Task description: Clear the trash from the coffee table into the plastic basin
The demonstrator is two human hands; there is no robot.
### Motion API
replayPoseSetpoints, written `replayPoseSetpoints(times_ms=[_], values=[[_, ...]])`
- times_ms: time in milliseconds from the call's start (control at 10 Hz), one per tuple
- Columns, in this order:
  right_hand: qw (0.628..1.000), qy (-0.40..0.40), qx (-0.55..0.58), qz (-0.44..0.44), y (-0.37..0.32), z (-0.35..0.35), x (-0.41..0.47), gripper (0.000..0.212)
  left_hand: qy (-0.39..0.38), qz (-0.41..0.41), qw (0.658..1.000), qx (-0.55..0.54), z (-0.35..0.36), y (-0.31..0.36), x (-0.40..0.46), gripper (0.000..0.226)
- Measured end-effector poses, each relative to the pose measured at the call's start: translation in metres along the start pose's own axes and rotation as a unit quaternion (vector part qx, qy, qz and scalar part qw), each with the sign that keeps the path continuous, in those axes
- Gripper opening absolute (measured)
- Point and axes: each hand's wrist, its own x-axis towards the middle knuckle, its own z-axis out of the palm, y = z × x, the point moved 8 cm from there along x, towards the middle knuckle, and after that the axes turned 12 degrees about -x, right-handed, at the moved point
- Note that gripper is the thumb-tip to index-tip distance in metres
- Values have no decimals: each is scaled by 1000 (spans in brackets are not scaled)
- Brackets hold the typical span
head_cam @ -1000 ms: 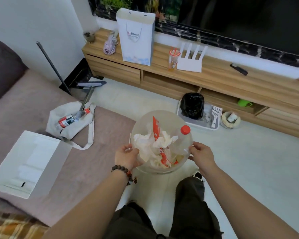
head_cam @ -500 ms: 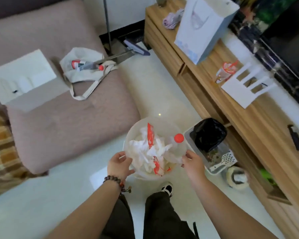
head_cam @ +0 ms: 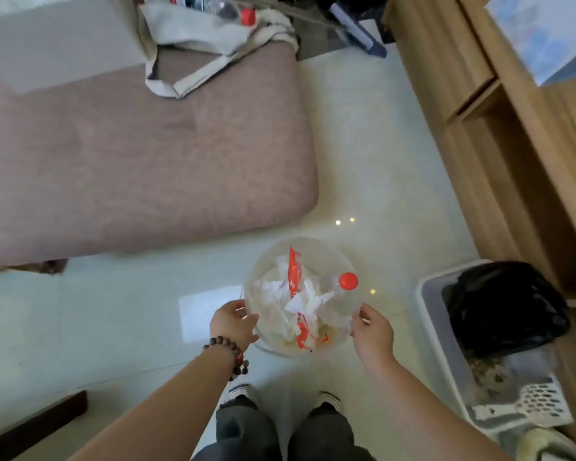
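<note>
A clear plastic basin [head_cam: 320, 252] hangs low over the pale floor in front of my feet. My left hand [head_cam: 234, 322] grips its left rim and my right hand [head_cam: 373, 334] grips its right rim. Inside lie crumpled white tissues [head_cam: 280, 294], a red wrapper [head_cam: 295, 277] and a clear bottle with a red cap [head_cam: 348, 281]. The coffee table is out of view.
A pink-brown sofa cushion [head_cam: 140, 154] fills the left, with a cloth bag [head_cam: 213, 38] holding a bottle on it. A wooden TV cabinet [head_cam: 499, 134] runs along the right. A grey litter tray [head_cam: 443, 347] with a black bag [head_cam: 502, 311] and a white scoop [head_cam: 539, 405] sits right of the basin.
I have turned and tilted my view further down while carrying the basin. The cabinet has swung to the right and the sofa now fills the upper left. Both hands keep their grip.
</note>
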Motion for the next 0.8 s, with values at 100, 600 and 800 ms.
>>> replayPoseSetpoints(times_ms=[100,600,800], values=[[999,5,-38,-30,16,36,58,14,-4,21,1000,-8,12,-19,64,36],[994,-65,-47,-80,31,85,135,19,-41,101,990,94,45,-56,155,32],[975,-143,-151,-74,16,83,110,44,-55,52,988,135,43,-48,121,53]])
